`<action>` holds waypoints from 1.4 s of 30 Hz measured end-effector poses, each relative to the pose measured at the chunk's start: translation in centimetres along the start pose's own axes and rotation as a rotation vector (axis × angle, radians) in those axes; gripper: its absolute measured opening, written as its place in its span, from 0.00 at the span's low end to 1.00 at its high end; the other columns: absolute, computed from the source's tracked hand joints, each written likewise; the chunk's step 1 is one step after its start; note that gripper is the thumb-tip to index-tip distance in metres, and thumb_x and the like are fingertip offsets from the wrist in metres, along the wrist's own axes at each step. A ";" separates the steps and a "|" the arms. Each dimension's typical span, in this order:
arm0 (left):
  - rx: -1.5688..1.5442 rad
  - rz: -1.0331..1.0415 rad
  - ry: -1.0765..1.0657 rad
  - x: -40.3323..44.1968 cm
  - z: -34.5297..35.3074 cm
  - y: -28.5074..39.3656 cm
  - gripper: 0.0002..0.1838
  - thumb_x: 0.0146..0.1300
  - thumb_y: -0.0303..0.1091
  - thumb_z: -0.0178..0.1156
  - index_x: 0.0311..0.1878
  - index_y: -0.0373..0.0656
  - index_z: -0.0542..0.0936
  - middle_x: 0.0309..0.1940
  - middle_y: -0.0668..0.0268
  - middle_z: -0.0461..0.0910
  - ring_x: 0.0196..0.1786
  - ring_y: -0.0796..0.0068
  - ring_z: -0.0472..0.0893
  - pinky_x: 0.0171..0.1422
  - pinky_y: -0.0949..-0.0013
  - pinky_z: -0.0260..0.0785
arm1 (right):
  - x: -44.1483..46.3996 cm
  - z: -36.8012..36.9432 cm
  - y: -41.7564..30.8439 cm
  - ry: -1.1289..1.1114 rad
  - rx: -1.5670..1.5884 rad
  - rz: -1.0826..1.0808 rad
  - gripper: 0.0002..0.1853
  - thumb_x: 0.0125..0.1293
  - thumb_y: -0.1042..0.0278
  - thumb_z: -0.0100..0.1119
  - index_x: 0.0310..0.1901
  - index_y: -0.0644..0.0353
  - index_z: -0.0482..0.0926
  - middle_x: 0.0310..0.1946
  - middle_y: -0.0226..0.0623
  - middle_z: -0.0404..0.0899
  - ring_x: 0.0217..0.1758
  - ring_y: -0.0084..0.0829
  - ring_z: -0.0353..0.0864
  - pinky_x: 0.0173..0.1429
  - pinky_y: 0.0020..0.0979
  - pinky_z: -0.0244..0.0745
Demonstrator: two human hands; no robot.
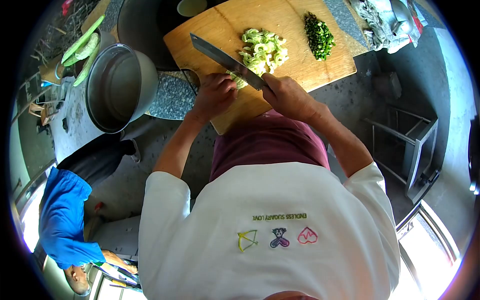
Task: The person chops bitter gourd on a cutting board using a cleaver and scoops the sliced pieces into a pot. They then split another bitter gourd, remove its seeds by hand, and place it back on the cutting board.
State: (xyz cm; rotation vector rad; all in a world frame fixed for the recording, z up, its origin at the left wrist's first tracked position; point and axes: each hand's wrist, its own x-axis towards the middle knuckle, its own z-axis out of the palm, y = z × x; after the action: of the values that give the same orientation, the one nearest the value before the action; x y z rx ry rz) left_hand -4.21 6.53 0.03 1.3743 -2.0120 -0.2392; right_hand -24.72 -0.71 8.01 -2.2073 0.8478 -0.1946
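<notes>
My right hand (290,97) grips the handle of a kitchen knife (220,56), whose wide blade slants up and left across the wooden cutting board (200,27). Beside the blade, my left hand (217,95) has its fingers curled down on a piece of pale green vegetable (239,81), partly hidden by the blade and fingers. Just beyond the knife lies a heap of pale green curved slices (265,50). Farther right on the board is a pile of finely chopped dark green pieces (319,37).
A deep metal pot (120,87) stands on the speckled counter (172,97) left of the board. Long green vegetables (85,47) stick out of another container behind it. Right of me stands a metal frame (407,142). A person in a blue shirt (65,215) is at lower left.
</notes>
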 end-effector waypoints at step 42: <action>-0.001 -0.004 0.027 -0.1 0.6 -0.1 0.07 0.50 0.27 0.59 0.34 0.42 0.77 0.34 0.63 0.76 0.38 0.60 0.75 0.42 0.62 0.71 | 1.1 2.4 -0.5 -0.091 -0.112 0.092 0.07 0.58 0.73 0.45 0.37 0.66 0.64 0.19 0.54 0.74 0.26 0.53 0.75 0.31 0.49 0.69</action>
State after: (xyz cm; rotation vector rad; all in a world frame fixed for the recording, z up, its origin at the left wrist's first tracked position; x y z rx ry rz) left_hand -4.45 6.47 -0.50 1.3742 -1.9867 -0.2221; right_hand -22.66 0.27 6.47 -2.2561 0.9276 -0.0023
